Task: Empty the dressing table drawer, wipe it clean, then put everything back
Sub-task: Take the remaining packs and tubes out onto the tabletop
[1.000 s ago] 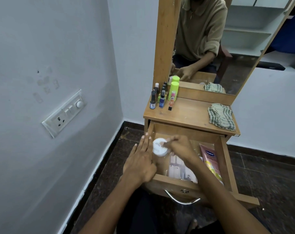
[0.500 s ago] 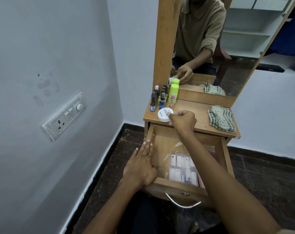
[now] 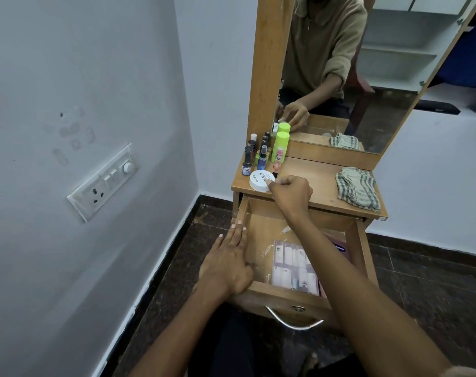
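Step in hand: emptying the drawer [image 3: 261, 229] — by my reading, the white jar [image 3: 260, 181] is just being set down on the surface [image 3: 313, 183] of the dressing table.
Right hand [image 3: 291, 194]: fingers curled, thumb and fingertips pinching the jar's near edge; the jar looks to be resting on the surface close to its front edge, though I cannot tell if its full weight is down.
Left hand [image 3: 228, 265]: fingers straight and together, lying flat along the drawer's left wall, holding nothing.
Drawer: pulled well out, with bare wood at the back; a clear packet of small white sachets [image 3: 292, 263] lies toward the front, and a pink tube [image 3: 338, 247] shows beside the right wall, mostly hidden by the forearm.
Already out: a cluster of small bottles [image 3: 258, 159] and a green can [image 3: 281, 144] stand at the back left of the surface, just behind the jar.
Cloth: a checked cloth [image 3: 358, 187] lies crumpled at the right of the surface, well apart from the jar.
Risk, jar: it sits near the lip above the open drawer — a careless release or a nudge from the withdrawing wrist could tip it back in or onto the floor.
Risk, bottles: they are tall, narrow and tightly packed; pushing the jar further back could knock them over like skittles.
Risk, drawer: it is extended far, and leaning weight on its wall could strain or tilt it.
Remaining: packet and tube are not yet out, so wiping seems some way off.
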